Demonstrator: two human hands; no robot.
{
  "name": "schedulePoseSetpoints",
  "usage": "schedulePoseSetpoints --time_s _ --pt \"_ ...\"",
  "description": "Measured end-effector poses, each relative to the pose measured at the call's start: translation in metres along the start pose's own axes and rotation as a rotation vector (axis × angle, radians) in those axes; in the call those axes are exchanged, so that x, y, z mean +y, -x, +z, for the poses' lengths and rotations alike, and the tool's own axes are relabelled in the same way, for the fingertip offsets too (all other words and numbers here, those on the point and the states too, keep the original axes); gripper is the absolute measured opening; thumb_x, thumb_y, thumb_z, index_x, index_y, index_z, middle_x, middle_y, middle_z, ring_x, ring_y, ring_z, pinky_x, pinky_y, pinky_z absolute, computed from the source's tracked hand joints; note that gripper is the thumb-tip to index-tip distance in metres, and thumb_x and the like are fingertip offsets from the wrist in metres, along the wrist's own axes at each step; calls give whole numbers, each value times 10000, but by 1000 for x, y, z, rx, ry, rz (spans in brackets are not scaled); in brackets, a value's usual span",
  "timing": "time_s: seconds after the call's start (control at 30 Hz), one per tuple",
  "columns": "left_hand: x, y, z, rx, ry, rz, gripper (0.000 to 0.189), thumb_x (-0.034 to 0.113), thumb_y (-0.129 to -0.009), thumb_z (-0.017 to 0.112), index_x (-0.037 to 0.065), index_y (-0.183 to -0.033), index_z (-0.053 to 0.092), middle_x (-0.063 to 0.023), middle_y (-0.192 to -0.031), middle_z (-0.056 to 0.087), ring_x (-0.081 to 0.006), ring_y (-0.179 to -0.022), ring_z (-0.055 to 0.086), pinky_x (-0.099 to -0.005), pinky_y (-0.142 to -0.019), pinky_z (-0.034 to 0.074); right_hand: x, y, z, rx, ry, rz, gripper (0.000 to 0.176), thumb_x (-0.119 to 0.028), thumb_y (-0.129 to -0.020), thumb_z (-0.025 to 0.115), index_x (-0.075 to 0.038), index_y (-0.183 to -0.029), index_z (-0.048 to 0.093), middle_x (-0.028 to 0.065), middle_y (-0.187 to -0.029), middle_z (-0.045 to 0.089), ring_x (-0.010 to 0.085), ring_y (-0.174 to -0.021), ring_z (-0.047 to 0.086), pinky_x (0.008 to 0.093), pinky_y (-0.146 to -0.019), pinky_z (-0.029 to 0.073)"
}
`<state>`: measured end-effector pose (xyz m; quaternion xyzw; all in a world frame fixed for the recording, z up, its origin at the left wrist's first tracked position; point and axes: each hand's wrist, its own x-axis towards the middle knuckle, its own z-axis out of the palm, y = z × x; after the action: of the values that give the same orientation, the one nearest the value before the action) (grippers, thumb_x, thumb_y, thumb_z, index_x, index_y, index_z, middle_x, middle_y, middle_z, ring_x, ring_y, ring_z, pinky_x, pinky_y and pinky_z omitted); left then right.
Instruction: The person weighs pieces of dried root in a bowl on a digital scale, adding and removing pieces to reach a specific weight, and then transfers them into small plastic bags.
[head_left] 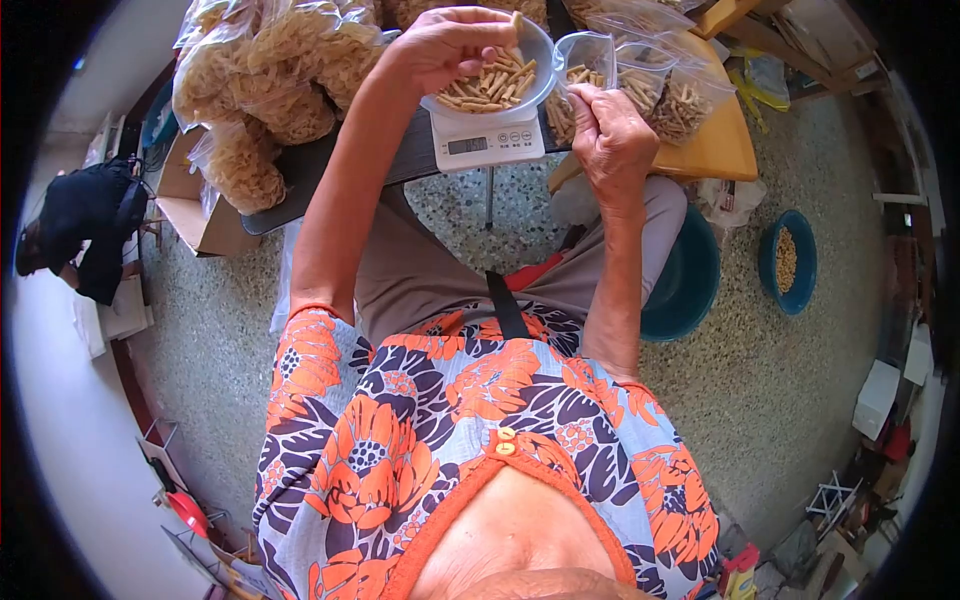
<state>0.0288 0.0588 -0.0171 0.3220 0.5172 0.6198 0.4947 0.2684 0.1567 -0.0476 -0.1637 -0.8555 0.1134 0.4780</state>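
Note:
My left hand [448,45] is over a clear plastic bowl [547,68], its thumb and fingers pinching a tan stick-shaped piece [516,22]. Many short tan sticks [490,85] lie in the bowl, which sits on a white digital scale [487,142] with a lit display. My right hand [612,135] is closed on a clear plastic scoop [584,48] just right of the bowl. More of the tan sticks show inside the scoop. Beyond the right hand, an open clear bag [690,98] holds further sticks of the same kind.
Bags of pale, flaky dried food [270,60] are piled on the dark tabletop [405,160] at left. A wooden stool [730,150] supports the bag at right. On the speckled floor are a large teal basin [690,285] and a smaller teal basin [768,262] holding yellowish pieces. A cardboard box [190,195] stands left.

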Motion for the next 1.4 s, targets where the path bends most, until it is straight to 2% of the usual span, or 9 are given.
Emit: schedulePoseSetpoints --time_s 0.03,0.07,0.33,0.67,0.87,1.0,1.1,1.2,1.4 --pt "-2 -1 -2 -63 362 -69 202 113 -947 770 -5 -1103 723 -64 -845 747 -88 -659 700 -195 -484 521 0 0 1 9 -13 -11 136 -111 -877 774 -77 -1008 783 114 -922 755 303 -811 747 375 -711 600" --pt "-1 0 1 -67 362 -74 202 113 -947 770 -5 -1103 723 -64 -845 747 -88 -659 700 -195 -484 521 0 0 1 9 -10 -6 136 -111 -877 774 -77 -1008 783 114 -922 755 303 -811 747 375 -711 600" --pt "10 13 47 -39 -27 67 234 159 -915 814 -15 -1046 728 -18 -754 697 -39 -578 597 -175 -500 464 -1 -1 3 25 -31 -20 123 -131 -875 780 -69 -980 773 122 -918 753 309 -815 748 379 -710 599" --pt "2 -17 70 63 -167 427 199 100 -945 745 -31 -1071 664 -42 -812 692 -100 -703 672 -251 -640 579 2 0 2 41 -37 -15 98 -121 -876 766 -68 -957 757 124 -885 738 318 -773 730 391 -679 579" --pt "29 3 35 271 -673 350 72 33 -901 716 -26 -941 728 -43 -789 715 -95 -701 656 -273 -631 555 8 0 2 79 -11 -36 128 -140 -876 776 -91 -994 776 101 -914 753 299 -809 743 374 -708 595" --pt "14 -1 8 244 -1022 569 99 45 -775 719 -13 -850 745 -133 -752 719 -215 -686 706 -365 -661 568 6 1 3 64 2 -21 128 -142 -878 779 -90 -994 778 99 -922 757 292 -810 745 371 -707 597" --pt "2 -5 5 149 -1219 341 156 129 -742 760 -4 -825 765 -195 -799 726 -326 -771 729 -424 -699 573 6 1 2 51 3 -27 135 -139 -878 781 -89 -1004 781 97 -927 760 287 -810 748 368 -706 598" --pt "-14 -14 8 141 -1317 485 159 142 -745 769 7 -830 771 -190 -790 726 -337 -770 725 -447 -701 566 6 0 1 37 1 -20 137 -132 -878 781 -87 -1008 785 98 -928 762 288 -812 751 366 -710 600" --pt "-27 -23 27 235 -1210 311 181 238 -722 786 67 -779 788 -182 -820 737 -365 -786 718 -474 -715 563 7 -1 0 11 31 -21 123 -127 -885 778 -83 -999 791 105 -934 769 289 -821 756 365 -721 607"
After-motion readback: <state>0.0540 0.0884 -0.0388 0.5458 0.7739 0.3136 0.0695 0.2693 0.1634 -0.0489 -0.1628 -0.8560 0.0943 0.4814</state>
